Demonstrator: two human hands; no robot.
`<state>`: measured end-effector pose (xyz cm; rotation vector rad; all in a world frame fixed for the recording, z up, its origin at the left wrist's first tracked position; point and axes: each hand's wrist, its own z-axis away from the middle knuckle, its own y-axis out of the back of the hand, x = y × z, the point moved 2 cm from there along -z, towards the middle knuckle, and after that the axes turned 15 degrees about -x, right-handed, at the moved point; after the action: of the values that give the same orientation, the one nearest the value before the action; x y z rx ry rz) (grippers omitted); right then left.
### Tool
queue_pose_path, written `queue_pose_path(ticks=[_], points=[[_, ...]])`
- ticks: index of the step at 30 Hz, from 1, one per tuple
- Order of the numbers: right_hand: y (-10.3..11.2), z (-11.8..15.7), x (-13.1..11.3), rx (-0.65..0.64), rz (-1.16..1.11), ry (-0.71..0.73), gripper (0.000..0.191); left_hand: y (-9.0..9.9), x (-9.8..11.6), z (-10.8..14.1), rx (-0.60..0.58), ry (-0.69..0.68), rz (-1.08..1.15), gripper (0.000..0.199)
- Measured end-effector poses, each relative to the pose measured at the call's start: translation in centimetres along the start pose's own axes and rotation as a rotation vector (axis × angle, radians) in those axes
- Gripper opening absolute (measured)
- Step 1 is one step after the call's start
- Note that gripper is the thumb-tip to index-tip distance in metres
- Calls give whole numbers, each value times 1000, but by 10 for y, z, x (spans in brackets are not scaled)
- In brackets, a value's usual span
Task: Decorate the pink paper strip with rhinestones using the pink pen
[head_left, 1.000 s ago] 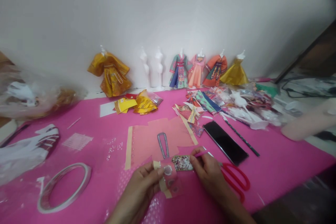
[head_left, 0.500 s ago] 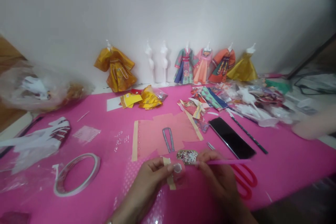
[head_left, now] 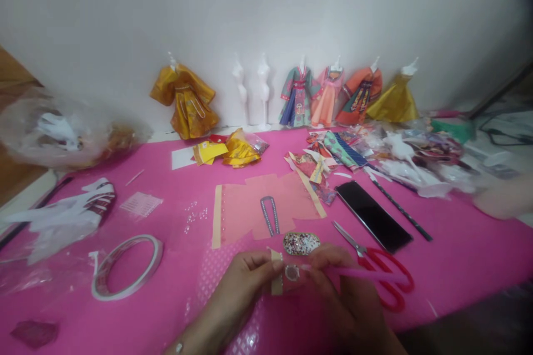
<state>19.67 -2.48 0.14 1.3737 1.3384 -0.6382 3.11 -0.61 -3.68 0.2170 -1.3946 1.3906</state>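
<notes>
Between its thumb and fingers, my left hand (head_left: 244, 285) grips a small pink fabric piece (head_left: 292, 285) with a cream border and a round silvery patch. My right hand (head_left: 347, 288) pinches a thin pink stick (head_left: 375, 274), its tip close beside the round patch. Just beyond both hands lies an oval container of sequins and glitter (head_left: 301, 243). Farther back, a flat pink garment piece (head_left: 238, 211) with cream edges is spread out, a grey beaded U-shaped trim (head_left: 264, 217) lying on it.
Red-handled scissors (head_left: 366, 253) and a black phone (head_left: 372, 216) lie right; a tape roll (head_left: 99, 283) lies left. Small dressed mannequins (head_left: 302, 97) and two bare ones (head_left: 264, 91) stand along the wall. Bagged parts (head_left: 416, 161) crowd the right. Another person's arm (head_left: 506, 197) rests there.
The stick's tip has moved from the edge of the glitter container to beside the round patch. My right hand has shifted slightly, uncovering the scissor blades. The whole view has shifted a little.
</notes>
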Motion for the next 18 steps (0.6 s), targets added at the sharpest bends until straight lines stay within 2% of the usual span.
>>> queue_pose_path(ticks=[4,11,18], points=[[1,-1,-2,-6,51,-35,12,0,-1,1,-18,15,1,23],[0,-2,-6,-31,-57,-15,7,-3,3,2,-35,19,-27,25],[-2,2,-9,38,66,-65,8,-4,5,4,-49,26,-60,25]])
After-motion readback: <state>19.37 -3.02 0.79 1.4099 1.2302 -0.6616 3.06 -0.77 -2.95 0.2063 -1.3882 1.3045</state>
